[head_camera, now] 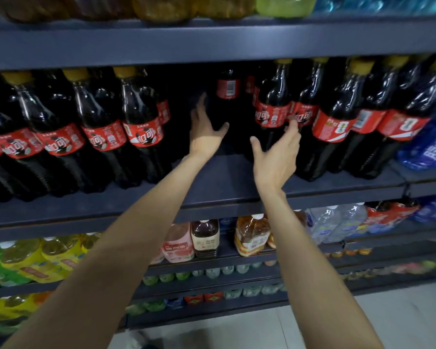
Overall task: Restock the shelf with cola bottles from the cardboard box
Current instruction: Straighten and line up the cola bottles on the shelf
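Both hands are reached into a gap in the row of cola bottles on the dark shelf (224, 177). The left hand (205, 129) is held with fingers straight and spread, thumb out toward 3 o'clock; nothing is gripped, and whether its fingertips touch the bottle behind cannot be told. That cola bottle (227, 96) stands deep in the gap, at 1 o'clock from the left hand and 11 o'clock from the right hand. The right hand (277, 157) is likewise held loose and apart, fingers extended upward; its fingertips (293, 123) are seen just at the red label of the neighbouring front bottle (275, 109), at 12 o'clock from the palm. More cola bottles are lined up at 9 and 3 o'clock.
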